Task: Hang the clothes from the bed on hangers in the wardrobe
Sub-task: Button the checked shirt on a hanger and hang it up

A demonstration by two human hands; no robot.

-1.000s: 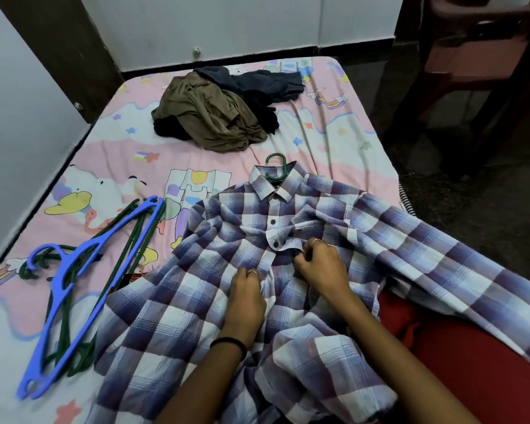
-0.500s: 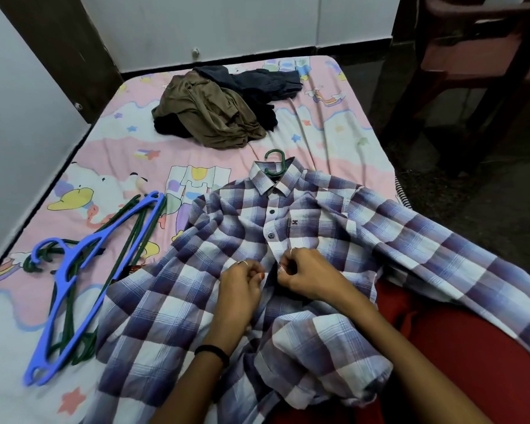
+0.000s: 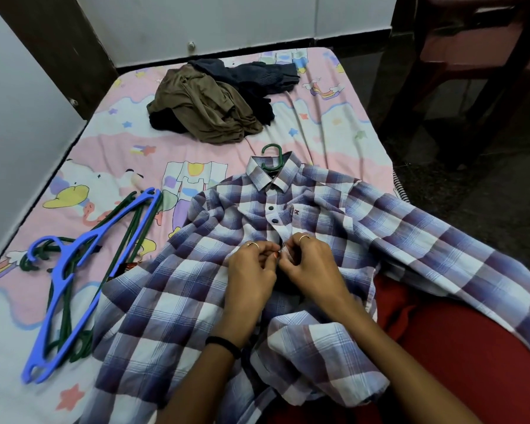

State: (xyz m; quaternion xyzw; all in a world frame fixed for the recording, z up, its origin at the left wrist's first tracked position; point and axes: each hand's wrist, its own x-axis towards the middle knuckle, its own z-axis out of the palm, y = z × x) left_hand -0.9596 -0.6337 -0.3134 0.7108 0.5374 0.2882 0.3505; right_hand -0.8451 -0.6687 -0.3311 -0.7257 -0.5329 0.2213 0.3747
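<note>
pink cartoon bedsheet (image 3: 196, 154) is covering the bed, which is sitting against white wall panels, and a plaid shirt (image 3: 166, 301) is lying spread across its near half. a green hanger (image 3: 273, 157) is already sitting inside the shirt, its hook poking out past the collar, and two dark buttons below the collar are looking fastened. so the first garment seems about half readied: buttoning is going on, and carrying it to the wardrobe, which isn't in view, is yet to come. an olive garment (image 3: 208, 114) and a dark garment (image 3: 266, 78) are waiting in a heap at the far end, and a blue hanger (image 3: 74, 270) is lying over spare green hangers (image 3: 126, 228) to the left. the left hand (image 3: 251, 270) and right hand (image 3: 312, 267) are meeting at the placket, fingers curled, each pinching a fabric edge.
</note>
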